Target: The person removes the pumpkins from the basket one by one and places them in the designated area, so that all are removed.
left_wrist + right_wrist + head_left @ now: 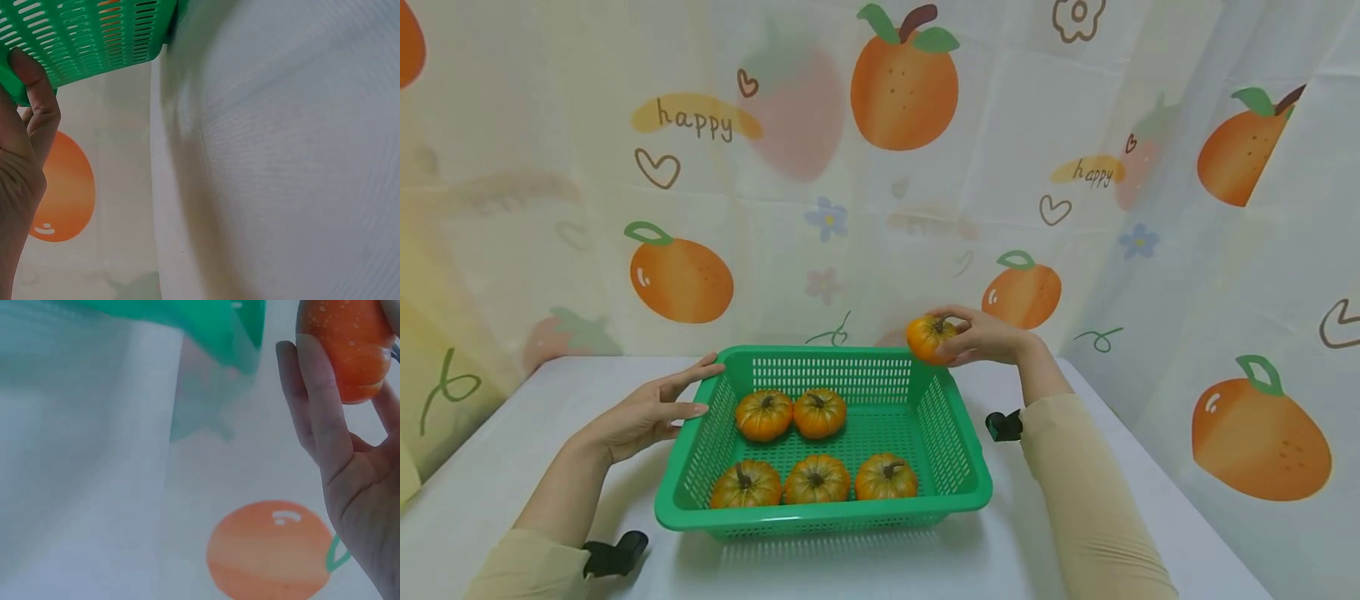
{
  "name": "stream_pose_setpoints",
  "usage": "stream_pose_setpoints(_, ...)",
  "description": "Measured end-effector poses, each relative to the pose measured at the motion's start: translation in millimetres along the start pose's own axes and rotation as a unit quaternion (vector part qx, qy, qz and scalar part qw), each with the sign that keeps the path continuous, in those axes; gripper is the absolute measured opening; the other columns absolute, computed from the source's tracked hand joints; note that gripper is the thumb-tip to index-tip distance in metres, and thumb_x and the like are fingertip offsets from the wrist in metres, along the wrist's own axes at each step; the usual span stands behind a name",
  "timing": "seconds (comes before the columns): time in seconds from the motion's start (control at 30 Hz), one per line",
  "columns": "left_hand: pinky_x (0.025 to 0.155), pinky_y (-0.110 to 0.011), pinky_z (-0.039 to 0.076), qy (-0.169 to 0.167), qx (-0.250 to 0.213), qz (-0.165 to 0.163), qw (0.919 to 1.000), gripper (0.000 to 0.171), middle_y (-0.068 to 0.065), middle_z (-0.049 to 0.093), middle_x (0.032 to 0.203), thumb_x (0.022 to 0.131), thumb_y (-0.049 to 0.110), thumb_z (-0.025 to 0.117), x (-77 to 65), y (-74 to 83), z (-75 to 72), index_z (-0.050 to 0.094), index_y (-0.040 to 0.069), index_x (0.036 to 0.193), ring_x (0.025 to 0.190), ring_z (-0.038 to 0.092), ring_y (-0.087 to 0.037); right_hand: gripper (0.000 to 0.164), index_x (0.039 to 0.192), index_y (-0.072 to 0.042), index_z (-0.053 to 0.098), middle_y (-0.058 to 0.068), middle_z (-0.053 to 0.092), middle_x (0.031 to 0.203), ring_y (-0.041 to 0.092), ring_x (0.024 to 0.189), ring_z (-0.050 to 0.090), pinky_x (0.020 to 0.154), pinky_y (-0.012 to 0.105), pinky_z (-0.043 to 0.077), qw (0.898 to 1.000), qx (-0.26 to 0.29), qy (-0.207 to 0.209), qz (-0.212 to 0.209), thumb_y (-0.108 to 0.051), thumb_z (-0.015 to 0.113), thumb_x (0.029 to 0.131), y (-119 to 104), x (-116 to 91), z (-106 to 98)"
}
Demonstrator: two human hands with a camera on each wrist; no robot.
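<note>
My right hand (981,335) holds a small orange pumpkin (929,338) with a brown stem over the back right corner of a green plastic basket (823,510). In the right wrist view, fingers (325,394) wrap one side of the pumpkin (350,350). At the basket's left side, my left hand (643,412) grips the rim; the left wrist view shows a bent finger (37,84) against the slotted outer wall (94,37). Inside the basket, two pumpkins (764,415) sit side by side toward the back left, and three pumpkins (817,480) line the front.
The basket stands on a table with a white cloth (1000,533). Behind and to the right hangs a pale curtain (865,250) printed with fruit. Black wrist straps (616,554) show at both sleeves. Bare basket floor (880,429) shows at the back right.
</note>
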State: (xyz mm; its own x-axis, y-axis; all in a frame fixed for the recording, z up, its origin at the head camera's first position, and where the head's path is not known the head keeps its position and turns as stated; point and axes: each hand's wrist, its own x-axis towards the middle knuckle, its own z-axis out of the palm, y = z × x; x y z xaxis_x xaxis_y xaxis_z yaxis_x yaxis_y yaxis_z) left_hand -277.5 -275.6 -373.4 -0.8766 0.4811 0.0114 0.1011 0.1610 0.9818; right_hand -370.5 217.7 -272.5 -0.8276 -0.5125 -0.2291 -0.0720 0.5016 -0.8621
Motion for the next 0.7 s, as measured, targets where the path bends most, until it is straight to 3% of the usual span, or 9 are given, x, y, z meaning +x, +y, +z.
stream_pose_setpoints(0.27,0.059,-0.015,0.044,-0.003,-0.004,0.001,1.0000,0.068,-0.002,-0.011,0.169,0.099,0.011,0.054,0.4,-1.8,-0.9,0.020,0.011,0.159,0.059,0.030,-0.016,0.071,0.152,-0.020,0.032,0.021,0.043,0.136,0.018,0.097,0.067,0.091,0.031,0.059,0.997,0.029,0.067,0.029,-0.011,0.067,0.090,19.2,-12.2,-13.0)
stream_pose_setpoints(0.53,0.064,-0.015,0.050,-0.006,-0.014,0.005,0.9999,0.067,-0.001,-0.011,0.169,0.100,0.011,0.054,1.4,-1.7,0.1,0.021,0.010,0.158,0.064,0.051,0.001,0.077,0.156,-0.016,0.022,0.025,0.034,0.148,0.021,0.100,0.065,0.095,0.031,0.057,0.989,0.043,0.131,0.045,-0.014,0.065,0.092,45.6,-18.3,-15.9)
stream_pose_setpoints(0.7,0.059,-0.016,0.044,-0.003,-0.006,0.010,0.9999,0.066,0.001,-0.009,0.170,0.100,0.011,0.053,-0.9,-4.1,-1.0,0.022,0.011,0.158,0.058,0.033,-0.013,0.077,0.156,-0.014,0.023,0.027,0.032,0.148,0.022,0.100,0.063,0.090,0.027,0.058,0.983,0.053,0.162,0.060,-0.015,0.066,0.092,67.2,-16.8,-9.7)
